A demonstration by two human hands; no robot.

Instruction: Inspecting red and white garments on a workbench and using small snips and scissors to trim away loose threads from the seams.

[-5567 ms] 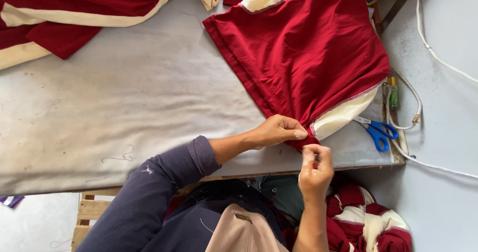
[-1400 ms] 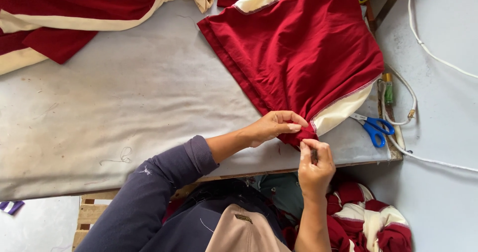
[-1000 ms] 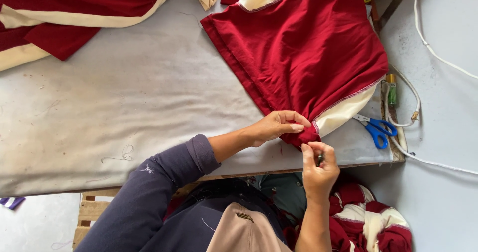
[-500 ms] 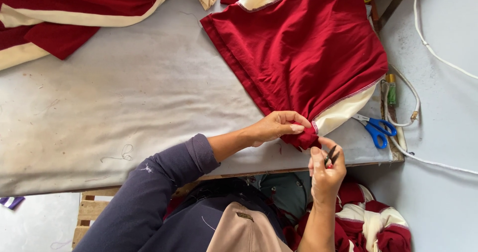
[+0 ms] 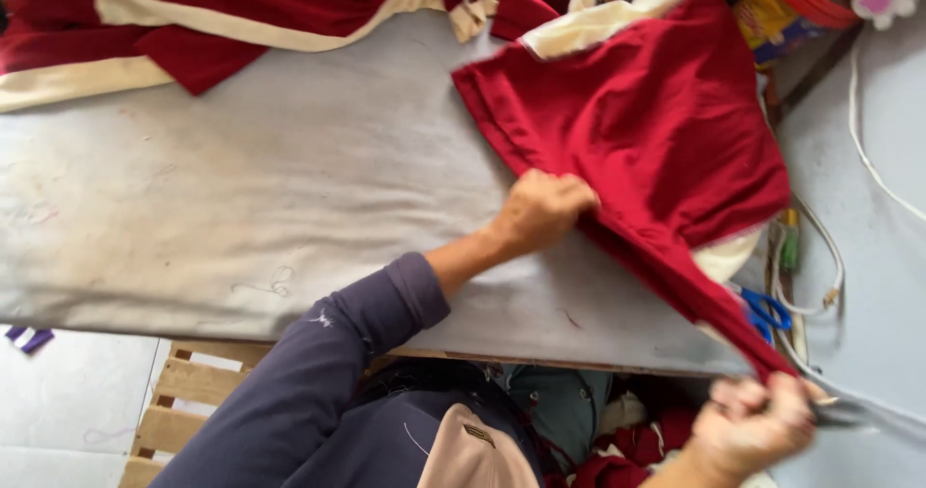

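A dark red garment with cream trim lies spread on the right part of the grey padded table. My left hand grips a fold of it near the table's middle right. My right hand, blurred, sits below the table's front edge at the lower right. It pinches the garment's stretched corner and also holds a small dark tool, too blurred to name. The cloth runs taut between my two hands.
More red and cream fabric is piled along the far edge. Blue-handled scissors lie at the right edge beside white cables. Red cloth is heaped under the table. A wooden pallet lies on the floor at the lower left.
My right hand has pulled the garment's corner down and to the right, off the table edge. My left hand has slid up along the fold. The cloth is now stretched.
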